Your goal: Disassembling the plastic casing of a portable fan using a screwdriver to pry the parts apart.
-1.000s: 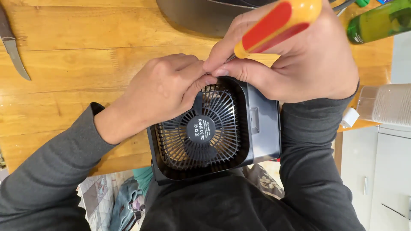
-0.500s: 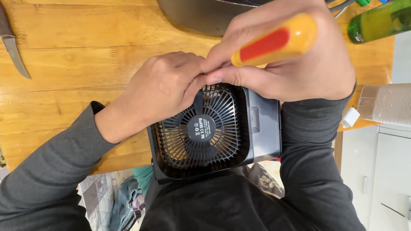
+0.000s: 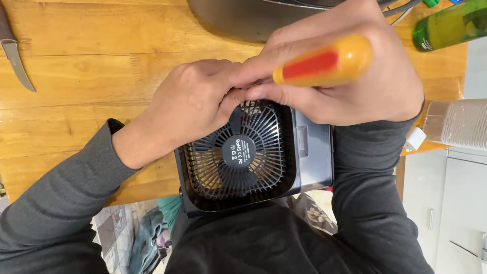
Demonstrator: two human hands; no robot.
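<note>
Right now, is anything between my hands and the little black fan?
Nothing visible. The left hand and right hand both rest on the top edge of the fan; the right hand grips a screwdriver.

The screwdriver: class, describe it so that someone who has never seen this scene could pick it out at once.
Start at the wooden table, then find the black fan at its near edge. Over the fan's top edge, the right hand holds the screwdriver. Only its handle shows: glossy orange-yellow with a red stripe, unlike the grey knife far left.
</note>
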